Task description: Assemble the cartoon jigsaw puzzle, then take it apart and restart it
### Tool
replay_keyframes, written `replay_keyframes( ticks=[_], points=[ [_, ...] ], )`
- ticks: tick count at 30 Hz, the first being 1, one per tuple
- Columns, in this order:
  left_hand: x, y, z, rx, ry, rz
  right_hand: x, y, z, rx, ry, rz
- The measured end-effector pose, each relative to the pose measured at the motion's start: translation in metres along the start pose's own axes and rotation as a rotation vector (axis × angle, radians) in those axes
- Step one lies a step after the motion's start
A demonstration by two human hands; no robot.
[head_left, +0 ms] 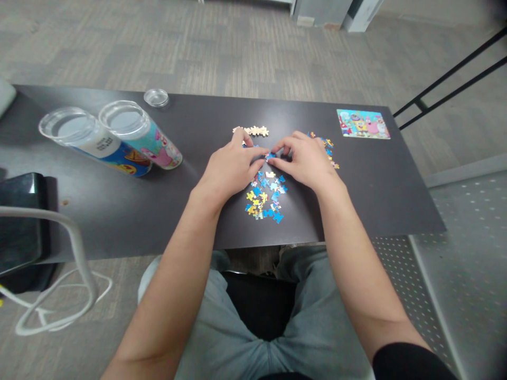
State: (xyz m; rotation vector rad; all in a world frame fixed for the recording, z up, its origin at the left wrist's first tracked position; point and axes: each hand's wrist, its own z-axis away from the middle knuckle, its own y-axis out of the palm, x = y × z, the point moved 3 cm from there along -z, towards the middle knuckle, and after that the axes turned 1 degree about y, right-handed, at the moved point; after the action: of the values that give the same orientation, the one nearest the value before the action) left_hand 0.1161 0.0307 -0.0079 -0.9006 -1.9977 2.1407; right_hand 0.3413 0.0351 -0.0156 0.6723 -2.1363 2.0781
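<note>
Left hand [230, 168] half-spread, right hand [306, 160] pinching puzzle piece [270, 156]

a black cloth sleeve [412, 361] shows at the near right, the forearms [176, 285] are bare, and loose faded blue-grey trousers [320, 332] have a centre seam [270, 354].

**What flanks you, left and right**

On your left, a glossy black box [21, 211] lies on the dark table [376, 184], and a thick white cable [82, 253] loops beside it. On your right are a perforated panel [471, 227] and black bars [455, 70]; carpet [158, 47] spreads beyond the far edge.
</note>
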Motion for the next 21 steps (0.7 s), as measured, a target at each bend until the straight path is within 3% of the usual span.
replay_keyframes(
  ticks=[7, 21],
  points=[
    [0.003, 0.002, -0.004, -0.039, -0.018, 0.023, -0.005, 0.0, 0.0, -0.023, 0.062, -0.046],
    [0.016, 0.01, -0.01, -0.117, -0.048, 0.136, -0.013, 0.014, -0.007, 0.005, -0.054, -0.266]
  ],
)
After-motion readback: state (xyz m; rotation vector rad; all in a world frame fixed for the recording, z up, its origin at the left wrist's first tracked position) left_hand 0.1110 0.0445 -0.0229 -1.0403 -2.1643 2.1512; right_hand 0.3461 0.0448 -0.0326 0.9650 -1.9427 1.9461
